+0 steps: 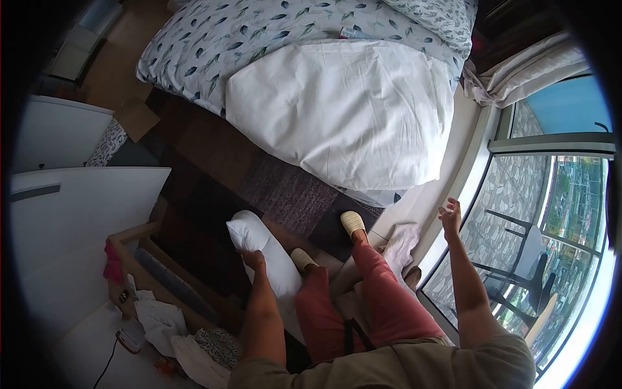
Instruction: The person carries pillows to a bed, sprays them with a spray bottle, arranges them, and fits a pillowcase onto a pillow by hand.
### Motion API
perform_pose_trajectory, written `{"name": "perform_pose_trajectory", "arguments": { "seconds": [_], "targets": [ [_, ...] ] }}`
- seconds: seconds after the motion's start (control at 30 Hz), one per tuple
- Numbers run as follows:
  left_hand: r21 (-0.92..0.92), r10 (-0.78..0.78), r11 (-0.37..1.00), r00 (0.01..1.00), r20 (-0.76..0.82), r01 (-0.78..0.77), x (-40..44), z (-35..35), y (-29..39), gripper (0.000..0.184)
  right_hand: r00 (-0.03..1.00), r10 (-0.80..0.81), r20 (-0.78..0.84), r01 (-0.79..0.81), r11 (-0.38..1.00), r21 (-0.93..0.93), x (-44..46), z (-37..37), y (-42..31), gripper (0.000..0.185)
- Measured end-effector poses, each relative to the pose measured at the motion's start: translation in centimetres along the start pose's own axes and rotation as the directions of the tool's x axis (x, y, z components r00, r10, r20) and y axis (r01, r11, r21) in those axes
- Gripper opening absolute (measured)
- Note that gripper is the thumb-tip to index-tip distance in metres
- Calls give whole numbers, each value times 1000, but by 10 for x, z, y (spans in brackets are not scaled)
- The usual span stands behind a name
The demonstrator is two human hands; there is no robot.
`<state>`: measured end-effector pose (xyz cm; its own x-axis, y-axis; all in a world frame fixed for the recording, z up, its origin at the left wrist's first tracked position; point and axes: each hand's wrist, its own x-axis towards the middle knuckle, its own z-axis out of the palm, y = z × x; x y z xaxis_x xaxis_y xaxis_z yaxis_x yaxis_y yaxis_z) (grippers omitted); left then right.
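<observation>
A plump white pillow (271,266) hangs at my left side, beside my leg. My left hand (253,258) grips it near its upper part, fingers partly hidden against the fabric. Out to the right, by the window frame, my right hand (450,217) is raised with its fingers apart and loosely bent, holding nothing. Ahead of me a white sheet (343,110) lies spread over the near part of the bed, on top of leaf-patterned bedding (194,45). Its near edge drapes toward the floor.
A dark patchwork rug (278,185) covers the floor between me and the bed. At left stand white cabinet doors (91,207) and a wooden drawer unit (162,266) with clothes (162,324). A crumpled pale cloth (403,245) lies by the glass door, with chairs (525,266) beyond.
</observation>
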<state>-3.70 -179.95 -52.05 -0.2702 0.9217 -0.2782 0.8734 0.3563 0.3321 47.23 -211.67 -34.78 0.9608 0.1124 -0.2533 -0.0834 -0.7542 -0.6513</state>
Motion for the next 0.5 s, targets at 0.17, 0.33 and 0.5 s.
{"name": "perform_pose_trajectory", "arguments": {
  "seconds": [0.17, 0.33, 0.5],
  "targets": [
    [-355, 62, 934, 971, 231, 25, -22, -121, 30, 30, 831, -184, 525, 204, 979, 21, -113, 32, -22, 34],
    [-601, 32, 762, 913, 407, 241, -130, -316, 90, 41, 563, -279, 778, 133, 960, 248, -200, 55, -85, 79],
    [-969, 165, -58, 960, 228, 240, -229, -448, 212, 34, 515, -385, 766, -144, 842, 519, -193, 1, -218, 104]
  ]
}}
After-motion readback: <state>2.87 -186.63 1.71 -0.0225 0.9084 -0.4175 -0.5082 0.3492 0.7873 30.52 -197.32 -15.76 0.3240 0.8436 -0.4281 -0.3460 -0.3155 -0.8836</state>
